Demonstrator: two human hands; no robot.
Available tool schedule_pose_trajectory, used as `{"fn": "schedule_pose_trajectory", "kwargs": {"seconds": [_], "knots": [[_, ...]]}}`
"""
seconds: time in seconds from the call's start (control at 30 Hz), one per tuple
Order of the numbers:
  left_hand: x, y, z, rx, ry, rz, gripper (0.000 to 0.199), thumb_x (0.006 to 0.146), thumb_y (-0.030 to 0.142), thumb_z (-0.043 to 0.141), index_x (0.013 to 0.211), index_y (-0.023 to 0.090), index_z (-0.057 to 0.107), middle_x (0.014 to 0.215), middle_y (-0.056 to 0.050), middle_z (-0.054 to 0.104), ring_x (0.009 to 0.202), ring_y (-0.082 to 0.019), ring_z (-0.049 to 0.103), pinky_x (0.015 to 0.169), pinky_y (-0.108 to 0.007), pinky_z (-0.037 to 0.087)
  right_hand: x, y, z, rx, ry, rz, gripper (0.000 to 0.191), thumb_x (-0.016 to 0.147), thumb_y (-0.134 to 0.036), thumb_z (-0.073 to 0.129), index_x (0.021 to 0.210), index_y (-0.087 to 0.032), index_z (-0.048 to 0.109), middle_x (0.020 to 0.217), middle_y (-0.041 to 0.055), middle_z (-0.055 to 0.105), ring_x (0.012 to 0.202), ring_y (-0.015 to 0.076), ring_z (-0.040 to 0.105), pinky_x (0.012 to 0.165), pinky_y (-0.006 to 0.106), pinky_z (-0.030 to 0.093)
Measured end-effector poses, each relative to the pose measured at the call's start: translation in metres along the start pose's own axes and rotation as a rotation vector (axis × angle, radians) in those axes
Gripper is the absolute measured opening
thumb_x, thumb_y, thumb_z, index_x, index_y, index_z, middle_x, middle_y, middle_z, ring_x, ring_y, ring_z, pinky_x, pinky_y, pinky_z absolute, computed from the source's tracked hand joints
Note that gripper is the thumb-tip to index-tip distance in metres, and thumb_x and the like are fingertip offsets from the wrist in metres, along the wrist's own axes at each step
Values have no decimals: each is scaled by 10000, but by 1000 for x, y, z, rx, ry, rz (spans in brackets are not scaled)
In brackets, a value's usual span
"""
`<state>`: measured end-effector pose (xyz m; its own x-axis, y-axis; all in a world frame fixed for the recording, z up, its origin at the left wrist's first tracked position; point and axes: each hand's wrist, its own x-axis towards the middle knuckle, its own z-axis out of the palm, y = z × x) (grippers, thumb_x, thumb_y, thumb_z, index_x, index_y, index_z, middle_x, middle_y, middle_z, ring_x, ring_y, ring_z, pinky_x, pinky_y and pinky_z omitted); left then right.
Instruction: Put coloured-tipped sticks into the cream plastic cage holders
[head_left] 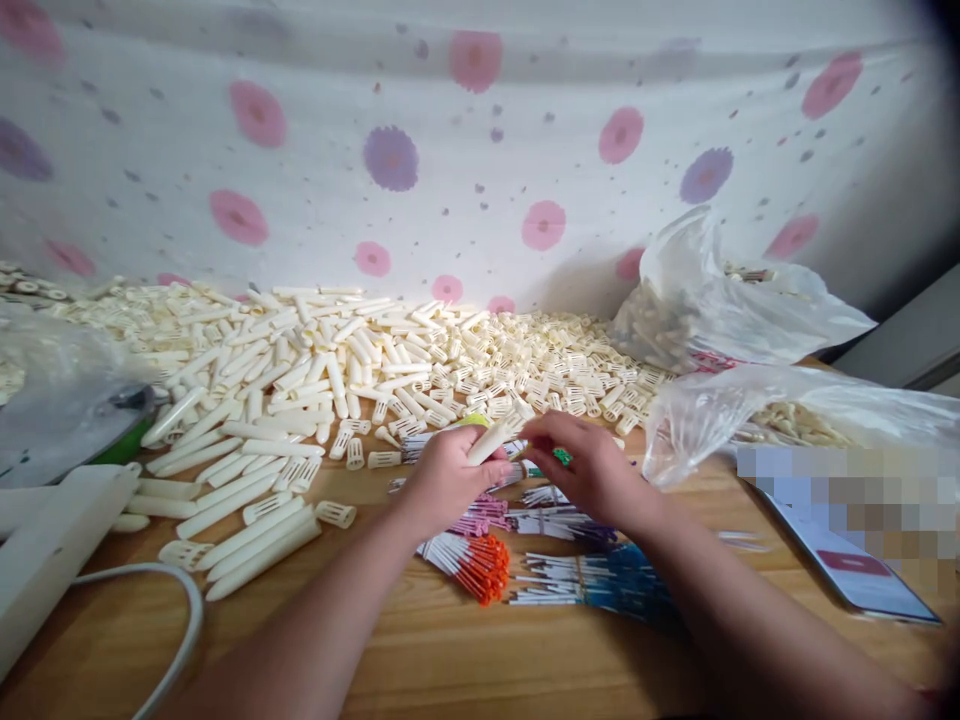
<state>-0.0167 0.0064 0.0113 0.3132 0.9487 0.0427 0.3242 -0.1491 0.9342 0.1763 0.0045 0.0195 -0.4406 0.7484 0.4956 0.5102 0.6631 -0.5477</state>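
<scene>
My left hand is closed around a cream plastic tube, its slotted end pointing up and to the right. Against that slotted end are the bent, pinched fingers of my right hand; what they hold, if anything, I cannot make out. A small green tip shows beside those fingers. Below the hands lie bundles of thin white sticks: orange-tipped sticks, pink-tipped sticks and a blue-ended bundle. More bundles are partly hidden by my hands.
A large heap of cream tubes and slotted caps spreads along the back. Plastic bags stand at right, with a phone nearer. A white device with a cable is at left on the wooden table.
</scene>
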Motion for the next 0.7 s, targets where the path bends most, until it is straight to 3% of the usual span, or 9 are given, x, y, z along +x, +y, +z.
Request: {"fn": "schedule_pose_trajectory", "kwargs": {"seconds": [0.07,0.13,0.3,0.4,0.57,0.63,0.7], "knots": [[1,0,1,-103,-2,-2,130,763,278,621,736,159,577,649,13,600,601,-115,522,580,-252,410,-3,7,0,335,59,100,268,848,-233,578,1111,-180,579,873,45,638,778,129,597,677,275,492],[1,-1,1,-178,7,2,161,779,305,627,746,156,575,637,16,605,603,-109,524,593,-246,408,-3,10,1,589,58,189,307,834,-254,608,1136,-199,592,905,46,665,807,125,624,700,276,517],[1,-2,4,-296,-6,-6,190,789,320,644,742,156,560,615,32,594,598,-96,528,594,-227,406,-4,5,11,877,75,368,212,810,-285,659,1008,-212,676,839,23,704,719,93,634,686,256,528],[-1,-1,6,-314,-32,-23,206,783,328,653,732,155,554,614,30,590,576,-93,522,571,-222,403,-6,2,17,1007,120,398,164,794,-278,682,945,-215,683,745,-6,682,660,80,620,643,232,516],[-3,-3,9,-340,-217,-7,275,771,406,659,746,152,556,618,7,592,564,-112,523,550,-235,408,-7,-3,10,946,-22,201,48,844,-240,617,852,-193,612,754,-6,628,674,101,605,647,260,510],[-3,-6,9,-260,-134,85,297,792,444,633,768,156,563,670,-6,585,615,-126,528,582,-251,421,-9,-10,1,742,-1,76,20,867,-212,573,853,-198,575,776,7,605,713,123,595,646,276,502],[-3,-10,7,-117,67,214,335,808,488,602,741,165,546,682,-1,536,641,-127,498,612,-258,418,-12,-20,-10,499,207,-38,60,874,-160,541,894,-214,558,801,15,590,773,144,586,663,290,491]]}}
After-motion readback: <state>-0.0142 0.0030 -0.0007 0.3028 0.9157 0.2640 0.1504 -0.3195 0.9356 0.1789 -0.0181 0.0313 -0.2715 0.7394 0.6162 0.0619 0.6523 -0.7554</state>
